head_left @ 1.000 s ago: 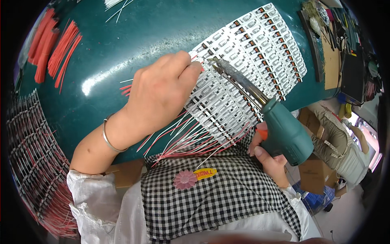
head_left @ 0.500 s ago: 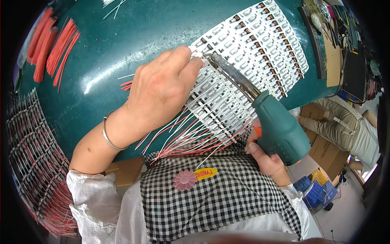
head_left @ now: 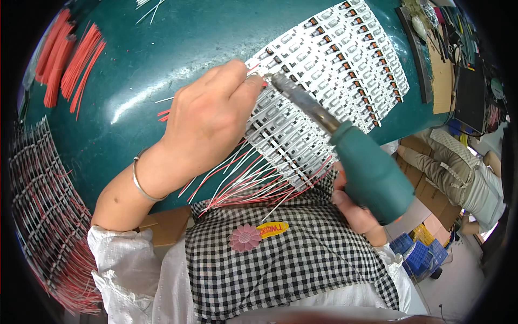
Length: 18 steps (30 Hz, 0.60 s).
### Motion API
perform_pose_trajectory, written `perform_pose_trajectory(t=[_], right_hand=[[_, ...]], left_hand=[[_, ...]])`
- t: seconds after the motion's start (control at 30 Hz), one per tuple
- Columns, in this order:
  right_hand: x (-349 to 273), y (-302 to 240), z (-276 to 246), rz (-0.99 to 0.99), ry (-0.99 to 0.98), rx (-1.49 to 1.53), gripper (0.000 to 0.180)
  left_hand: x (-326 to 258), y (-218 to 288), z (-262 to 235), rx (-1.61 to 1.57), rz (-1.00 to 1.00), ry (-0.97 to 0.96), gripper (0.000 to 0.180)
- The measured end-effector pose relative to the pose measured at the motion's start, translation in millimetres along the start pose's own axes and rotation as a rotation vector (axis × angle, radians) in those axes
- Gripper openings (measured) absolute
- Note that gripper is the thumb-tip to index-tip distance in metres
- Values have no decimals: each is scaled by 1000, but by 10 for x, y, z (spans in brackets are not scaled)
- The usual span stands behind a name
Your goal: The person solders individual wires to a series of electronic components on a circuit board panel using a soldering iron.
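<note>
My left hand [head_left: 210, 116] is closed in a pinch at the left edge of a white panel of small circuit boards [head_left: 318, 59]. Red wire shows at its fingertips, while red and white wire ends [head_left: 164, 115] stick out behind the hand. In my right hand [head_left: 353, 210] is a green pistol-shaped soldering gun [head_left: 372, 173], gripped by the handle. Its dark metal barrel slants up to the left, with the tip beside my left fingertips, just over the panel. From the panel's near rows, soldered red and white wires [head_left: 243, 189] trail toward my checked apron.
Bundles of red wires [head_left: 81, 65] lie at the far left of the green table [head_left: 140, 70]. A wired stack of panels [head_left: 48, 216] hangs over the left side. A dark bar [head_left: 415, 54] and tools line the right. Another person [head_left: 458, 167] and blue bins [head_left: 418, 256] are beyond.
The soldering gun has turned slightly and its rear has dropped a little to the right. My left hand has shifted slightly left, still pinching at the panel's edge.
</note>
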State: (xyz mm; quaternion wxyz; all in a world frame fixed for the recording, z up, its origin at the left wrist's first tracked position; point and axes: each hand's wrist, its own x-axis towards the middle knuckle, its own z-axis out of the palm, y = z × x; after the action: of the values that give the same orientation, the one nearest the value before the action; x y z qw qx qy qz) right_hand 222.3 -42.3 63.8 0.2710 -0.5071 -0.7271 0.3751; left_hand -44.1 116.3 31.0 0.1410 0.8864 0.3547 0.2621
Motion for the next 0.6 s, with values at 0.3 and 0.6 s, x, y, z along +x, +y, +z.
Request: perform_pose_trajectory(t=[0.3, 0.6], right_hand=[[204, -247, -27, 429, 298, 464, 60], [417, -106, -366, 216, 679, 700, 63]], left_hand=[[-5, -45, 8, -27, 5, 48, 20], [85, -50, -29, -70, 46, 82, 24]])
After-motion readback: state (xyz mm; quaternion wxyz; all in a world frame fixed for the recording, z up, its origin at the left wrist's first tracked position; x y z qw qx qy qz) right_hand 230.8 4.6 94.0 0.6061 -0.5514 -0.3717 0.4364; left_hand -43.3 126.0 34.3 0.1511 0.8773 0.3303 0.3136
